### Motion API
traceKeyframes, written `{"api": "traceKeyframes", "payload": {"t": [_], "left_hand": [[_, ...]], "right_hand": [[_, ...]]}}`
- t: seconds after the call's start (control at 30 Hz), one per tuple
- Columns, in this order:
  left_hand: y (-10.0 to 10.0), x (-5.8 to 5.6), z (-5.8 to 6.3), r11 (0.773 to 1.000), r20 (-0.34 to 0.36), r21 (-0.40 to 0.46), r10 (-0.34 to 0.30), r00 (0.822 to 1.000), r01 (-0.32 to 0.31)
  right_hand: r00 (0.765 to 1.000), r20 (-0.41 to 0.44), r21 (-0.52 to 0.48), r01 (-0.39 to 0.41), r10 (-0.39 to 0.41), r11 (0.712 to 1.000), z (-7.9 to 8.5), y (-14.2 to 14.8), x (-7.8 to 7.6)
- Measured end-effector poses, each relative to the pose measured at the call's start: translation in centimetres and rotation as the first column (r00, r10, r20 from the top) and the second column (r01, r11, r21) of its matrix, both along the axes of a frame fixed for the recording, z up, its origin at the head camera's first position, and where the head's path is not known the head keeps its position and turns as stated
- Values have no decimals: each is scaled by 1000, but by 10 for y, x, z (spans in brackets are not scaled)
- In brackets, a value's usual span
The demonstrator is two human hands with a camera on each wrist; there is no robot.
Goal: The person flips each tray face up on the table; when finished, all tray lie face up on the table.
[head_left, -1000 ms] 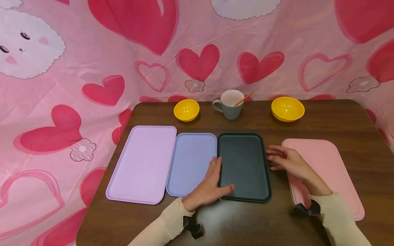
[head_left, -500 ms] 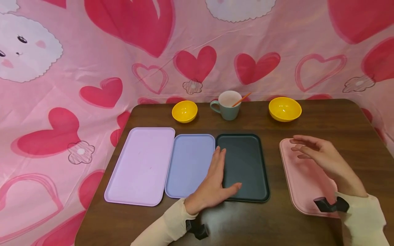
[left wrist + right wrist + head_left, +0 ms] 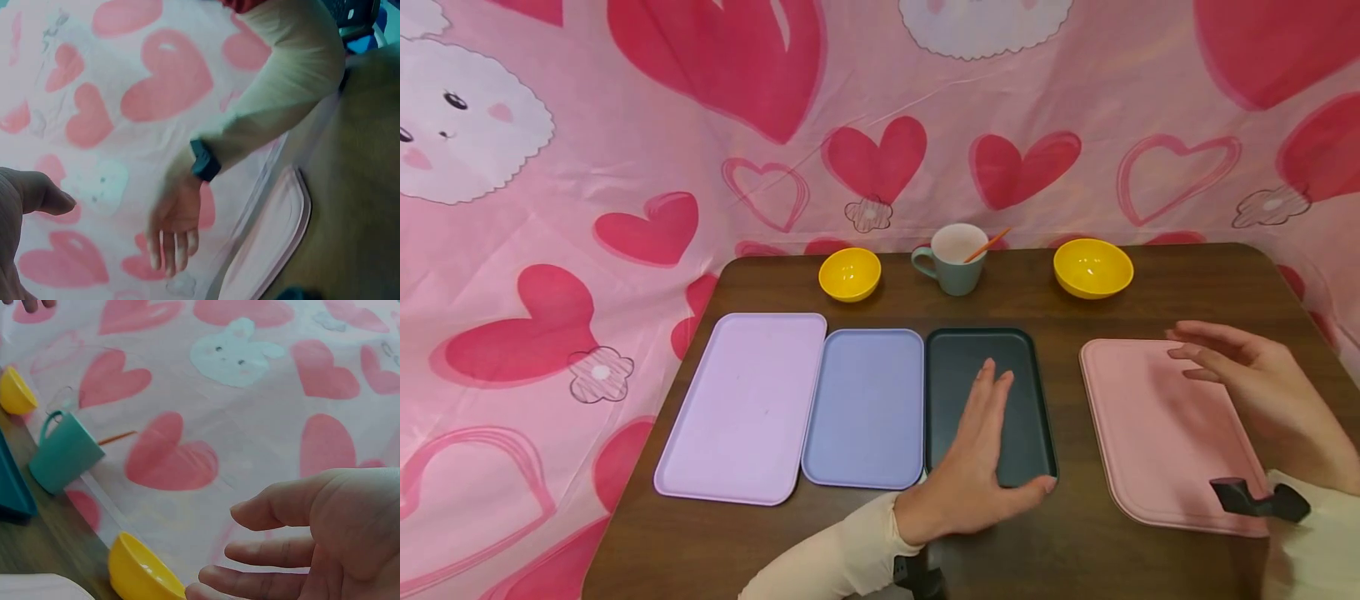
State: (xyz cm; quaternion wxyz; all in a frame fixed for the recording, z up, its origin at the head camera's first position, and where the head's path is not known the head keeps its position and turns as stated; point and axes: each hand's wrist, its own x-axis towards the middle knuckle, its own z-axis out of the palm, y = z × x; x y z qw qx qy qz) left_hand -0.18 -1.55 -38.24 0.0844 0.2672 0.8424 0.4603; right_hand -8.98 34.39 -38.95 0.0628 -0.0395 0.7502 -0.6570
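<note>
My left hand hovers over the dark green tray, fingers straight and thumb spread away from them. It holds nothing. My right hand is raised above the right side of the pink tray, its fingers loosely bent around no object. The left wrist view catches the left thumb at the edge and the right hand across from it. Left of the dark tray lie a blue tray and a lilac tray, side by side.
Along the table's back stand a small yellow bowl, a grey-green mug with an orange stick in it, and a larger yellow bowl. A pink heart-patterned cloth hangs behind the brown table.
My left hand has moved right, from the seam between the blue and dark trays to over the dark tray. My right hand has moved right, from beside the dark tray to over the pink tray.
</note>
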Motion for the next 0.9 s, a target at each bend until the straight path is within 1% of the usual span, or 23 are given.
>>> {"api": "traceKeyframes", "payload": {"t": [0.07, 0.13, 0.2, 0.27, 0.33, 0.4, 0.47, 0.5, 0.53, 0.63, 0.67, 0.7, 0.73, 0.8, 0.9], "left_hand": [[10, 3, 0, 999, -61, -42, -28, 998, 25], [19, 6, 0, 995, -108, -88, -54, 993, 45], [29, 8, 0, 988, -156, -148, -76, 985, 53], [38, 9, 0, 981, -174, -182, -94, 980, 62], [47, 10, 0, 978, -194, -198, -104, 975, 65], [55, 10, -1, 977, -195, -205, -104, 975, 63], [64, 10, -1, 973, -192, -220, -106, 976, 62], [68, 10, -1, 971, -182, -231, -109, 977, 65], [72, 10, -2, 968, -170, -243, -111, 979, 67], [84, 9, -4, 953, -143, -294, -122, 982, 75], [89, 8, -5, 949, -138, -307, -124, 983, 76], [93, 7, -6, 945, -131, -318, -126, 983, 79], [97, 6, -8, 941, -127, -329, -128, 984, 80], [107, 5, -14, 933, -113, -353, -125, 986, 78], [120, 3, -26, 916, -68, -393, -119, 991, 83]], "right_hand": [[999, -24, -31, 23, -24, 999, -2, 4, 0], [998, -62, -146, 19, -28, 989, -5, 7, -1], [994, -100, -189, 11, -31, 982, -7, 11, -1], [992, -117, -223, 13, -40, 975, -10, 16, -2], [992, -114, -240, 22, -51, 970, -12, 21, -2], [991, -114, -221, 41, -67, 974, -14, 26, -3], [990, -106, -157, 77, -95, 985, -15, 30, -3], [989, -106, -156, 84, -101, 984, -16, 32, -3], [989, -102, -127, 95, -108, 987, -17, 34, -4], [989, -108, -110, 89, -101, 990, -21, 40, -6], [990, -109, -128, 80, -94, 989, -23, 41, -7], [990, -109, -148, 70, -86, 986, -25, 43, -8], [990, -108, -130, 72, -87, 989, -26, 45, -9], [992, -96, -161, 66, -83, 985, -31, 47, -10], [992, -73, -84, 99, -105, 992, -37, 50, -13]]}}
